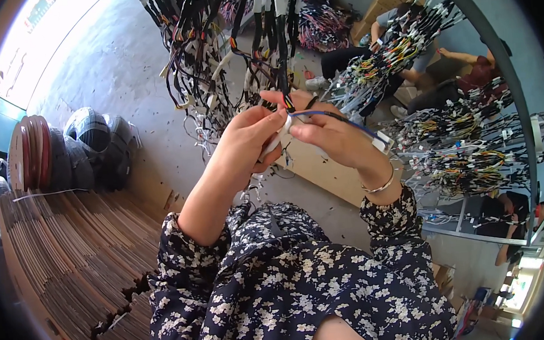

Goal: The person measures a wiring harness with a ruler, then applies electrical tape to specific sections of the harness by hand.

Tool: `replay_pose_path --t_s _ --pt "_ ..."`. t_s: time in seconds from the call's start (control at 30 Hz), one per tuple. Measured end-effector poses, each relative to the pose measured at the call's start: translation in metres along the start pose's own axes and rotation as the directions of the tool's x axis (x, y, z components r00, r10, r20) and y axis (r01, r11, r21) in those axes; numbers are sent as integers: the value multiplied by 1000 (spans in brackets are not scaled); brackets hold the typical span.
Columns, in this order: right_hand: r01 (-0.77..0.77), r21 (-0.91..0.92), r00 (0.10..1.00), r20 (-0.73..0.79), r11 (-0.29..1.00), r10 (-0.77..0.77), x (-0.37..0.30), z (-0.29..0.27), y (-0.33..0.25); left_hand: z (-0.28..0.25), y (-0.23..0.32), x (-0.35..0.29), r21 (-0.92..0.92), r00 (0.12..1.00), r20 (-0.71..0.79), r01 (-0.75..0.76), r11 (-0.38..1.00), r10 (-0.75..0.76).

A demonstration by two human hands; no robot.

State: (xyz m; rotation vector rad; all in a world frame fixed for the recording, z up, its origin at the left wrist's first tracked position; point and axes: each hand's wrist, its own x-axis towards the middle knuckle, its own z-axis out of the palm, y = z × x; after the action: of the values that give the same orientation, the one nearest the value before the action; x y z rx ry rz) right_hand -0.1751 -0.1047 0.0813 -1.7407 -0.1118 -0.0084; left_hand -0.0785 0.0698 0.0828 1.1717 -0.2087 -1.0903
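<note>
A wire harness point(283, 51) wrapped in black hangs down in front of me, and its lower end splits into thin coloured wires between my hands. My left hand point(248, 134) is closed, thumb and forefinger pinching the harness at that split. A soft white strip point(282, 138), perhaps tape, runs down beside its fingers. From the right, my right hand point(329, 138) closes on the same spot, its thumb near the white strip. A blue wire point(353, 123) crosses over the right hand to a white connector point(382, 142) by the wrist. The fingertips partly hide the joint.
Many more harnesses point(194, 69) hang close by on the left. Others hang from a metal rack point(516, 93) at right, where people sit behind. Stacked flat cardboard point(83, 244) and brown reels point(31, 153) stand at left. A cardboard sheet point(328, 179) lies below my hands.
</note>
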Motion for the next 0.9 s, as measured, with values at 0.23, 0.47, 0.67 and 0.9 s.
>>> replay_pose_path --t_s 0.23,0.47,0.67,0.9 --pt "-43 -105 997 52 994 49 -4 -3 -24 -20 8 -4 285 911 378 53 957 -163" --pt "-121 -344 991 16 931 135 -9 -12 -45 -17 -3 -1 239 907 411 -10 971 -92" --pt "-159 -546 983 -11 823 183 -9 -15 -70 -9 -2 2 280 913 408 -152 948 26" --pt "-103 -572 992 -120 814 41 -19 -3 -64 0 -22 6 272 919 329 -311 911 216"
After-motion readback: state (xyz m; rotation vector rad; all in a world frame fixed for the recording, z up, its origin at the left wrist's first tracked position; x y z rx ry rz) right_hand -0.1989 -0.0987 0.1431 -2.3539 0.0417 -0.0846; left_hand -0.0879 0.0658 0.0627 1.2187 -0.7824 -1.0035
